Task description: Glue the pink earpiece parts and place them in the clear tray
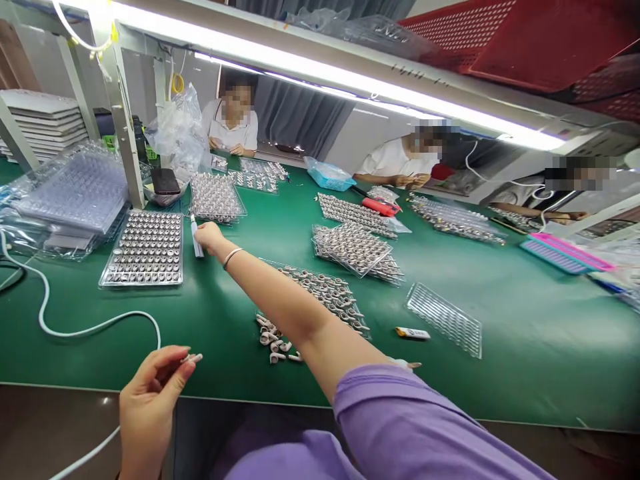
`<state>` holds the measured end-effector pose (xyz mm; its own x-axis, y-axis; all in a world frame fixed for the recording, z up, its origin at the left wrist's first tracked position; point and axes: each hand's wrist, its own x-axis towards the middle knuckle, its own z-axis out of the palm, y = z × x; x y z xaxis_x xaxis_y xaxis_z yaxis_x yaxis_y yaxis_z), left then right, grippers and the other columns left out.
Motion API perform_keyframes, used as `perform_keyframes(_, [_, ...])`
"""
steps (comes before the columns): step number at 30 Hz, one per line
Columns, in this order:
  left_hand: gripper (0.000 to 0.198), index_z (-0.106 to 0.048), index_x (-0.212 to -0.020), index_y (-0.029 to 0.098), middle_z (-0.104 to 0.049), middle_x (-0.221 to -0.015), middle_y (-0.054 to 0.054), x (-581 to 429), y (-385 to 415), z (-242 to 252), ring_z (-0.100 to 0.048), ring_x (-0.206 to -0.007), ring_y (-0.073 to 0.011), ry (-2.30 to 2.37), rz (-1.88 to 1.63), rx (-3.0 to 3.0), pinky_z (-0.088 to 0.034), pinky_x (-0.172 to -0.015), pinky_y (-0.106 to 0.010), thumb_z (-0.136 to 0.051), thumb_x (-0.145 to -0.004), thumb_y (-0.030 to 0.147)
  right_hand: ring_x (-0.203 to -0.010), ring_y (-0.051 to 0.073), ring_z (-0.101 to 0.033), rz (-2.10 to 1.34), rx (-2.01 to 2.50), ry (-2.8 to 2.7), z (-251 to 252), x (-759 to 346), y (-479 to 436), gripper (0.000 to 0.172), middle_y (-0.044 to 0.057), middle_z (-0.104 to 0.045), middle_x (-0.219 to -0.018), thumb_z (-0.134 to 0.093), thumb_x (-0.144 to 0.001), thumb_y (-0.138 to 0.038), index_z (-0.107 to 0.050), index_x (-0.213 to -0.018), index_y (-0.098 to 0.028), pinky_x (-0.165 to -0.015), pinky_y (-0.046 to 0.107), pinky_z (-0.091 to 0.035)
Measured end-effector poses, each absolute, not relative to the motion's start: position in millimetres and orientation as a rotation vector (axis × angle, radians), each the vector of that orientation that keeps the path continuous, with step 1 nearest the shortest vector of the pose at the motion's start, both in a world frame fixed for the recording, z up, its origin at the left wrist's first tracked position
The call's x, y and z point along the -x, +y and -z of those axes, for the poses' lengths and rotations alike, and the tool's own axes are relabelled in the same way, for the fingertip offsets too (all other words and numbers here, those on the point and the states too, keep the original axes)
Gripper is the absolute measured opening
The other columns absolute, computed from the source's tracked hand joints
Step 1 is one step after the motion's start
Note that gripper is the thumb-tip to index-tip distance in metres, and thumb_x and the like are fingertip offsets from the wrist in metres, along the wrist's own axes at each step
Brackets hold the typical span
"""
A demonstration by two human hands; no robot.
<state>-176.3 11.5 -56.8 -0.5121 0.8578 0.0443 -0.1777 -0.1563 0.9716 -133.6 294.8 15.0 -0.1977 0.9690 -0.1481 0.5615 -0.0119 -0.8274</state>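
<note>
My right hand is stretched far across the green table, its fingers closed on a white pen-shaped tool beside a clear tray of small metal-topped parts. A thin bracelet sits on that wrist. My left hand is low at the table's near edge, pinching one small white part between thumb and fingers. A loose heap of small white parts lies near the front, next to a tray of the same parts.
Several more filled trays cover the far side; an empty clear tray and a small yellow-white item lie to the right. A white cable loops at left. Stacked bagged trays sit far left. Three people work opposite.
</note>
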Motion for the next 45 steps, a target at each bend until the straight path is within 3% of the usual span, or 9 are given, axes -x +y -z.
perform_keyframes(4, [0.016,-0.078,-0.073,0.022,-0.072,-0.099,-0.002,171.6,17.3,48.1,-0.068,-0.085,-0.0136,1.262,-1.753,-0.723,-0.059,-0.072,-0.016,-0.087,-0.061,0.027,-0.088,0.013,-0.064,-1.356,1.41,-1.702,-37.0,101.0,253.3,0.024,0.005,-0.063,-0.109,-0.048,-0.098,-0.02,-0.056,-0.12,-0.015,-0.076,0.028,-0.056])
perform_keyframes(6, [0.018,-0.078,-0.073,0.022,-0.074,-0.1,-0.004,169.7,16.9,42.2,-0.068,-0.083,-0.0126,1.236,-1.691,-0.674,-0.057,-0.066,-0.013,-0.088,-0.06,0.03,-0.076,0.007,-0.062,-1.48,1.304,-1.676,-42.8,76.4,214.2,0.031,0.0,-0.064,-0.099,-0.041,-0.096,-0.009,-0.053,-0.123,-0.017,-0.068,0.019,-0.052])
perform_keyframes(9, [0.022,-0.078,-0.072,0.021,-0.077,-0.09,-0.005,165.3,12.5,33.3,-0.069,-0.072,-0.0118,1.17,-1.597,-0.597,-0.057,-0.065,-0.014,-0.089,-0.058,0.034,-0.059,0.004,-0.054,-1.795,1.033,-1.588,-39.1,30.1,144.3,0.032,-0.003,-0.061,-0.087,-0.042,-0.094,-0.014,-0.053,-0.122,-0.023,-0.054,0.016,-0.045])
perform_keyframes(12, [0.026,-0.078,-0.075,0.021,-0.077,-0.074,-0.005,158.0,7.1,27.1,-0.07,-0.063,-0.0132,1.109,-1.489,-0.551,-0.058,-0.063,-0.017,-0.09,-0.056,0.034,-0.053,0.004,-0.046,-2.031,0.772,-1.585,-29.2,-18.2,87.7,0.027,-0.002,-0.056,-0.083,-0.046,-0.097,-0.034,-0.053,-0.119,-0.022,-0.047,0.016,-0.038])
perform_keyframes(16, [0.027,-0.077,-0.079,0.023,-0.075,-0.065,-0.004,145.1,3.4,22.2,-0.07,-0.058,-0.0138,1.091,-1.371,-0.574,-0.056,-0.057,-0.017,-0.091,-0.057,0.032,-0.065,0.008,-0.054,-1.918,0.692,-1.962,-26.1,-64.7,58.4,0.035,0.002,-0.057,-0.086,-0.042,-0.099,-0.044,-0.053,-0.121,-0.018,-0.063,0.022,-0.047])
perform_keyframes(21, [0.027,-0.08,-0.079,0.021,-0.074,-0.064,-0.005,131.3,5.3,15.6,-0.068,-0.058,-0.0134,1.176,-1.278,-0.667,-0.055,-0.056,-0.017,-0.088,-0.06,0.038,-0.086,0.014,-0.06,-1.473,0.79,-2.386,-31.5,-85.0,62.3,0.032,0.007,-0.065,-0.097,-0.034,-0.102,-0.03,-0.054,-0.123,-0.017,-0.081,0.029,-0.049])
perform_keyframes(28, [0.029,-0.081,-0.084,0.022,-0.072,-0.06,-0.004,125.4,2.3,17.5,-0.064,-0.055,-0.0135,1.254,-1.165,-0.742,-0.056,-0.054,-0.021,-0.084,-0.063,0.042,-0.067,0.012,-0.055,-0.926,0.797,-2.64,-13.7,-79.9,65.5,0.035,0.003,-0.064,-0.077,-0.043,-0.1,-0.044,-0.066,-0.102,-0.018,-0.063,0.023,-0.04])
perform_keyframes(37, [0.022,-0.081,-0.084,0.025,-0.073,-0.061,-0.005,124.0,5.6,17.5,-0.06,-0.052,-0.0112,1.274,-1.057,-0.787,-0.052,-0.052,-0.018,-0.082,-0.065,0.036,-0.055,0.01,-0.046,-0.7,0.807,-2.708,-7.2,-74.1,63.7,0.046,-0.001,-0.055,-0.063,-0.043,-0.097,-0.055,-0.068,-0.082,-0.019,-0.052,0.023,-0.025])
perform_keyframes(45, [0.023,-0.081,-0.079,0.022,-0.072,-0.058,-0.006,126.8,7.7,14.7,-0.059,-0.05,-0.0138,1.306,-0.941,-0.789,-0.051,-0.049,-0.022,-0.082,-0.061,0.037,-0.052,0.009,-0.043,-0.585,0.797,-2.754,-5.5,-72.7,64.6,0.045,-0.002,-0.053,-0.06,-0.047,-0.095,-0.056,-0.068,-0.08,-0.019,-0.051,0.025,-0.022])
